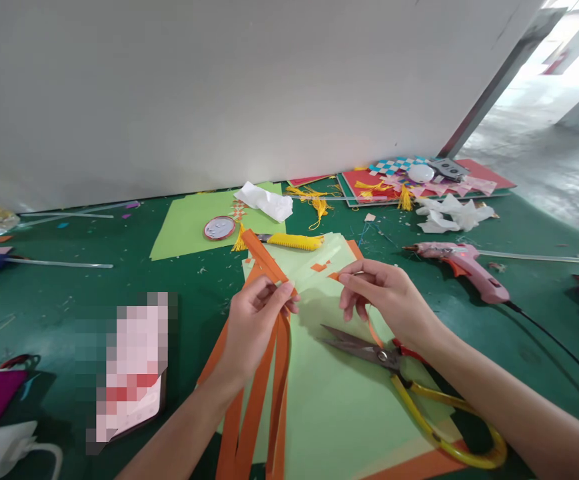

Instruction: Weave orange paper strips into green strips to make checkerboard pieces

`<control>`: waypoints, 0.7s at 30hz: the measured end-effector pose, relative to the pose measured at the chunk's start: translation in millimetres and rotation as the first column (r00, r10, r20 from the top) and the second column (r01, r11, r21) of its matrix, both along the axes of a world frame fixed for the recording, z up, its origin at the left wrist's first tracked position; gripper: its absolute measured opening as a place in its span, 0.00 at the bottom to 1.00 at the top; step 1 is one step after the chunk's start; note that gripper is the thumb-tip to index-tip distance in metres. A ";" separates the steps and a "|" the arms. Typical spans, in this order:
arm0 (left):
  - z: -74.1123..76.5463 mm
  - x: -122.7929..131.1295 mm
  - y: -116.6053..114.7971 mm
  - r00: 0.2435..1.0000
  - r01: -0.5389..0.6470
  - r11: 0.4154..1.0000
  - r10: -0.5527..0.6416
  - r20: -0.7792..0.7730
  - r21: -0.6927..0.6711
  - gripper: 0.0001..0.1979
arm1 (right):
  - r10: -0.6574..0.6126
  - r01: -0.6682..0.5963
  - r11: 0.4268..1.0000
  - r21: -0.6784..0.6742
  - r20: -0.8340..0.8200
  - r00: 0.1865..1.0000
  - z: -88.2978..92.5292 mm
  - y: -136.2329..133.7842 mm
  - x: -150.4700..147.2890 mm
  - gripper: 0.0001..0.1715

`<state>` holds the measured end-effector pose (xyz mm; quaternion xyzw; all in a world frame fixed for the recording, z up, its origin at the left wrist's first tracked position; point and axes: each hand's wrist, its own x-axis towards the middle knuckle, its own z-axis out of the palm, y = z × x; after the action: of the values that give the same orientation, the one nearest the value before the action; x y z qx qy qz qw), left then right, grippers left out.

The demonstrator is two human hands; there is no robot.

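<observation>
My left hand (259, 317) is closed on several long orange paper strips (264, 257), whose tails hang down toward me. In a pinch between thumb and fingers, my right hand (382, 290) grips a thin orange strip; its tip pokes out on the left and its length curves down below the palm. Under both hands lies a light green paper sheet (329, 400) with small orange scraps (320, 267) on it. Scissors (394, 360) with yellow handles rest on the sheet below my right hand, blades apart. A yellow utility knife (292, 241) lies beyond my hands.
A pink glue gun (462, 263) lies to the right, its cord running to the edge. At left is a phone (136, 373). Behind are a round tin (220, 228), crumpled tissue (264, 201), yellow tassels (320, 210) and red boards (489, 179), before a grey wall (219, 93).
</observation>
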<state>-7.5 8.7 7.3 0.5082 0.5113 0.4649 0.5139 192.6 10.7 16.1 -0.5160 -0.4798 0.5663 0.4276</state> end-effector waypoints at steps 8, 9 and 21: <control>-1.0 0.4 0.4 0.998 -0.051 0.999 0.051 0.029 -0.020 0.12 | -0.027 0.026 0.999 -0.026 -0.041 0.999 1.4 0.6 1.7 0.13; -1.3 0.6 0.7 0.998 -0.058 0.998 0.059 0.035 -0.022 0.12 | -0.029 0.027 0.999 -0.030 -0.044 0.999 1.2 0.6 1.8 0.13; 0.3 -0.2 -0.8 0.998 -0.013 1.000 0.014 -0.055 0.016 0.13 | 0.025 -0.026 0.997 -0.069 -0.012 1.000 -1.2 1.5 1.8 0.12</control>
<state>-7.7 8.0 7.6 0.5213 0.5251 0.4580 0.4926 194.4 12.2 14.9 -0.5210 -0.4642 0.5908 0.4050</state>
